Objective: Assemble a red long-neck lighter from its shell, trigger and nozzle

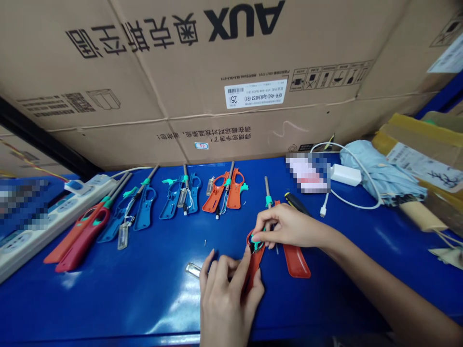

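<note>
Left hand (226, 301): closed around the lower end of the orange lighter shell (254, 267), fingers curled up its side.
Right hand (291, 225): fingers closed in a pinch on the teal clip (256, 246) at the shell's top end.
Shell position: between both hands, over the blue bench (108, 299); contact with the bench cannot be told.
By right hand: steel tube (267, 193) with teal collar, its lower end hidden behind the fingers; red shell half (296, 260) lying just below; screwdriver (296, 203) just behind.
By left hand: small metal part (193, 270) just beside the fingers; tiny screw (204, 242) nearby.
Bench row: opened blue lighters (180, 197), opened orange lighter (223, 190), assembled red lighters (83, 236).
Further off: power strip (39, 231), white charger (345, 174), folded umbrella (379, 173), AUX carton (181, 62).
</note>
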### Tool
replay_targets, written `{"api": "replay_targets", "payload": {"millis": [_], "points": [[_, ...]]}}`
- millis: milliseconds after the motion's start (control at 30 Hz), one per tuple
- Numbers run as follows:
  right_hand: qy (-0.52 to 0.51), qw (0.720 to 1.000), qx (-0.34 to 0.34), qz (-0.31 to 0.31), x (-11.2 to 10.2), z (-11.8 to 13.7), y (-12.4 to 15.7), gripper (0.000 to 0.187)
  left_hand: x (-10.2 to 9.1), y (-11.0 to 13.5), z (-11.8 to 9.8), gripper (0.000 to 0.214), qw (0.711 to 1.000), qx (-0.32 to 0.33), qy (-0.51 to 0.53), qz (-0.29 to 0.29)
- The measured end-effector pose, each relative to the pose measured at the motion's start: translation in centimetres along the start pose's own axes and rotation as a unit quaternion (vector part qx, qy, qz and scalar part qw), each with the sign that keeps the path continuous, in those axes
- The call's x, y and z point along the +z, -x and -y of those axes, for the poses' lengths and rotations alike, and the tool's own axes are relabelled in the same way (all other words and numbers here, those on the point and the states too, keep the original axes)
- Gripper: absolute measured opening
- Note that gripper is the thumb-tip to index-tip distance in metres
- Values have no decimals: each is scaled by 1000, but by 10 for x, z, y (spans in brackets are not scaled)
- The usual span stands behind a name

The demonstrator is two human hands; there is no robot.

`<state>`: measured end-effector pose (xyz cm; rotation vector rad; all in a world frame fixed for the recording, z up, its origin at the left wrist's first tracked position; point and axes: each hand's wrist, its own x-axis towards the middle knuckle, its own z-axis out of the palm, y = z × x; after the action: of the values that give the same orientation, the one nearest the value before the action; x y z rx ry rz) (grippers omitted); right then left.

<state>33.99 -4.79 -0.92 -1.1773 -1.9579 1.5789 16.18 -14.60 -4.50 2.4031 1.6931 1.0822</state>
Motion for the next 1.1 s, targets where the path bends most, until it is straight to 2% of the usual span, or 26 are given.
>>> {"api": "replay_targets", "payload": {"millis": [233, 533, 667, 867, 1100], "points": [[-40, 999, 13, 5, 0, 0, -3, 30, 1, 3, 4, 34, 1000, 9, -17, 16], [-97, 994, 38, 20, 3, -3, -3, 27, 2, 3, 3, 34, 1000, 10, -13, 6], [-53, 998, 25, -7, 5, 2, -4, 20, 2, 2, 3, 34, 1000, 18, -5, -5], [-85, 991, 83, -66, 18, 6, -7, 21, 4, 3, 4, 31, 999, 24, -22, -31], [-94, 994, 52, -28, 12, -3, -7, 26, 4, 3, 5, 31, 999, 24, -30, -23]]}}
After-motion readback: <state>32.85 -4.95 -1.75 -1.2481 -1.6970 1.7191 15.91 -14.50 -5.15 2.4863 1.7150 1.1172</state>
